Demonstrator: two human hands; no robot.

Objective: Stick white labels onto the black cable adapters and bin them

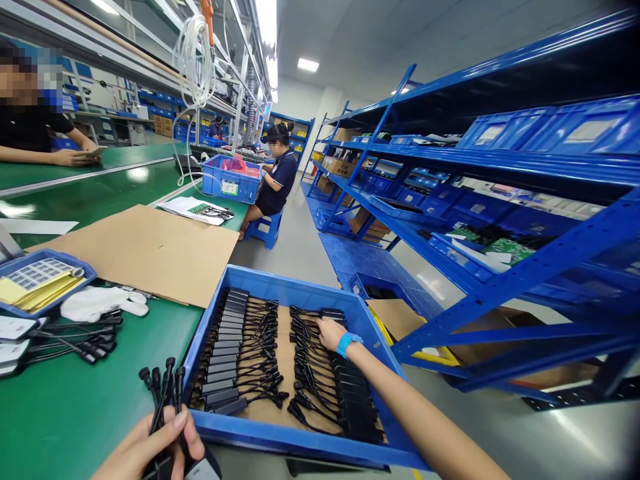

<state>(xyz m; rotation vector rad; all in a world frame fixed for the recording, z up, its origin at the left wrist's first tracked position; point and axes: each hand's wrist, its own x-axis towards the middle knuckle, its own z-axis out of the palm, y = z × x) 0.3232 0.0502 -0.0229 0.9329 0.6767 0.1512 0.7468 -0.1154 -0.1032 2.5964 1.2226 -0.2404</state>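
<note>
My left hand (155, 443), at the front edge of the green bench, is closed around a bundle of black cables (163, 393). Their round plug ends point up, and part of a grey-faced box hangs below the fingers. My right hand (331, 333), a blue band on its wrist, reaches into a blue crate (295, 283) with its fingers closed on a black cable at the far end of the right row. Inside lie two rows of black boxes with cable leads, the left row (225, 353) and the right row (353, 393), plugs facing the middle on brown cardboard.
On the bench are a cardboard sheet (155, 250), a white glove (100, 303), a small blue tray (83, 283) and more cabled boxes (15, 343). A blue shelf rack (500, 293) stands right. One person (283, 177) sits ahead; another (30, 127) is across the bench.
</note>
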